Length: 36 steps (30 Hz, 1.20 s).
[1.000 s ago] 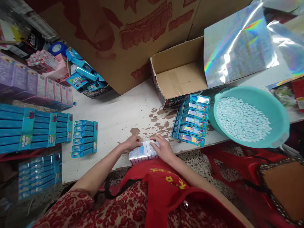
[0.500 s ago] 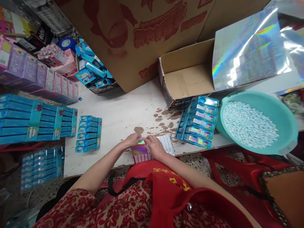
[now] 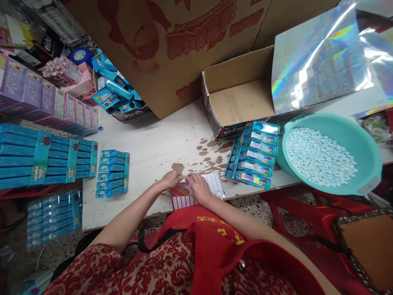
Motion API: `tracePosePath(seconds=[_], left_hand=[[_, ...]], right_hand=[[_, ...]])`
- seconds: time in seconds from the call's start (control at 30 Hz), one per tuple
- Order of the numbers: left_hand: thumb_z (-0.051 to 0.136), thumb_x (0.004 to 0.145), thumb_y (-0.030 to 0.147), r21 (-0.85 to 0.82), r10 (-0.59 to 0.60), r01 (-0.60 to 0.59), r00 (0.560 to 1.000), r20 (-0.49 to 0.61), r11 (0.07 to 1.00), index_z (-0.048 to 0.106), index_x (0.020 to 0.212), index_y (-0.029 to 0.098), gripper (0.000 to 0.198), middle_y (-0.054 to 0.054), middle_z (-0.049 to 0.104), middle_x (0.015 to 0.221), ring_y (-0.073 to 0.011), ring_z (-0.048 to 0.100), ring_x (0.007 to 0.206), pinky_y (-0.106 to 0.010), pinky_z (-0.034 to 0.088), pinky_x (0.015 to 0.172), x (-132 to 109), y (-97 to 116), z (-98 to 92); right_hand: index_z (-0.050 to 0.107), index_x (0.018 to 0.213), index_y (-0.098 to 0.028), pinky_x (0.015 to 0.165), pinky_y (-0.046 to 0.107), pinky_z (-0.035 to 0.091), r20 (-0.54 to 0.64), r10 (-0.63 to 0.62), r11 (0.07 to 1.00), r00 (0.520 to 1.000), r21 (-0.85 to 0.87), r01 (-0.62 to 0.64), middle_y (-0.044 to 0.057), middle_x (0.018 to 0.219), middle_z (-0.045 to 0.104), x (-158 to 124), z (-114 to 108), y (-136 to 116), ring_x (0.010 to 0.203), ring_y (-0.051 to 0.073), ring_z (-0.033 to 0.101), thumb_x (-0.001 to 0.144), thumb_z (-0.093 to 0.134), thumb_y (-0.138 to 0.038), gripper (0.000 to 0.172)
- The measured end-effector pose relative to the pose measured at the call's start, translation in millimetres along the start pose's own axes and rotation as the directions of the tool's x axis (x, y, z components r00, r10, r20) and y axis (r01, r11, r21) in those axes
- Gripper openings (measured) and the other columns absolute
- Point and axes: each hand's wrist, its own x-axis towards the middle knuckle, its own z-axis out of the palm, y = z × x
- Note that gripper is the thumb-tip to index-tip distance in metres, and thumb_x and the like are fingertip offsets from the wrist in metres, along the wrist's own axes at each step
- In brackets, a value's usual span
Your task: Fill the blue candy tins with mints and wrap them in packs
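My left hand [image 3: 171,180] has its fingers closed at the upper edge of a shiny rainbow-reflecting cardboard piece [image 3: 181,192] lying at the table's front edge. My right hand [image 3: 199,188] rests across the same piece, its curled fingers meeting the left fingertips there. White slotted strips [image 3: 184,201] run along the near side of the piece. A white and silver ribbed part [image 3: 215,184] shows beyond my right hand; whether it is joined to the piece, I cannot tell. My fingers hide the spot where they meet.
A pack of blue candy boxes [image 3: 253,155] leans near a turquoise basin [image 3: 365,155] of pale candies. Another blue pack [image 3: 113,174] stands at left, beside stacked packs [image 3: 39,157]. An open carton [image 3: 242,102], holographic sheets [image 3: 319,61] and a large cardboard box [image 3: 196,37] line the back.
The whole view has shifted slightly. Both hands stay at the cardboard piece, with only a small shift of the fingers at its upper edge.
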Motion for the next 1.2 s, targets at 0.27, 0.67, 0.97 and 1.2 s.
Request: tracePosePath(seconds=[0.27,0.67,0.97,1.2], left_hand=[[0.045,0.084,0.025,-0.010,-0.030,0.029,0.999,-0.030,1.000,0.058,0.068,0.016,0.022,-0.003,0.059,0.068,-0.0170,0.052,0.067,-0.026,0.032,0.061,1.1,1.8,1.6],[0.046,0.083,0.025,-0.048,-0.021,0.019,0.999,-0.043,0.999,0.057,0.067,0.016,0.022,-0.002,0.057,0.065,-0.0161,0.049,0.066,-0.026,0.032,0.060,3.0,0.9,1.5],[0.046,0.082,0.028,-0.059,-0.009,0.007,0.999,-0.031,0.998,0.058,0.066,0.016,0.023,-0.002,0.056,0.064,-0.0165,0.050,0.066,-0.026,0.032,0.060,4.2,0.7,1.7],[0.044,0.083,0.028,-0.034,-0.041,0.039,0.999,-0.031,0.999,0.060,0.069,0.016,0.024,-0.004,0.060,0.069,-0.0184,0.052,0.070,-0.027,0.033,0.062,7.4,-0.5,3.5]], right_hand=[[0.053,0.127,-0.016,0.088,0.042,0.044,0.033,-0.063,0.997,0.997,-0.043,0.064,0.014,0.126,0.058,-4.5,0.2,2.5,0.110,0.027,0.051,0.090,0.049,-0.016,0.037],[0.056,0.118,-0.018,0.088,0.040,0.044,0.047,-0.063,0.997,0.997,-0.041,0.065,0.011,0.126,0.058,-5.3,4.8,1.6,0.109,0.026,0.051,0.090,0.052,-0.019,0.029],[0.049,0.128,-0.019,0.085,0.039,0.047,0.031,0.036,0.999,0.999,-0.025,-0.035,0.014,0.120,0.057,-2.0,5.4,2.1,0.106,0.026,0.052,0.089,0.053,-0.021,0.040],[0.052,0.127,-0.018,0.086,0.042,0.045,0.068,-0.029,0.998,0.997,-0.059,0.033,0.014,0.127,0.056,-3.0,5.0,3.4,0.108,0.028,0.052,0.091,0.047,-0.016,0.037]])
